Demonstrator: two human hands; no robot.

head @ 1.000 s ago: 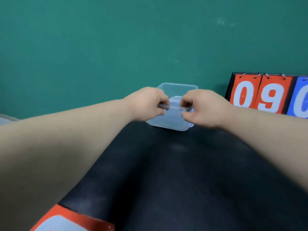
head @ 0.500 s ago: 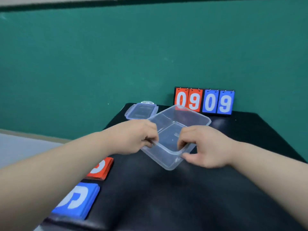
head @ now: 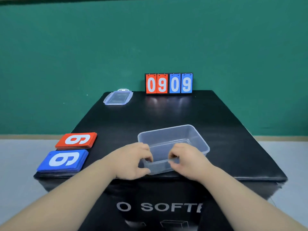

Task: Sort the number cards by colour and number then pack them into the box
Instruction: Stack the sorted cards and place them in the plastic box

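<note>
Head view: our left hand (head: 133,161) and right hand (head: 186,160) both pinch the near rim of the clear rectangular plastic box (head: 175,139). It sits at the black table's (head: 216,130) front edge, probably so it's within reach of the sorted red card stack (head: 76,140) and blue card stack (head: 64,161). The clear lid (head: 118,98) is parked at the far back, out of the way.

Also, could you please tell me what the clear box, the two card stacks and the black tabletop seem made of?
The box: likely thin translucent plastic; the tabletop shows through its frosted walls. The red card stack and blue card stack: stiff matte sheets, perhaps plastic or coated board; flat edges, no glare. The tabletop: black padded-looking cover, possibly faux leather; dull sheen mirrors the scoreboard, edges rounded.
</note>
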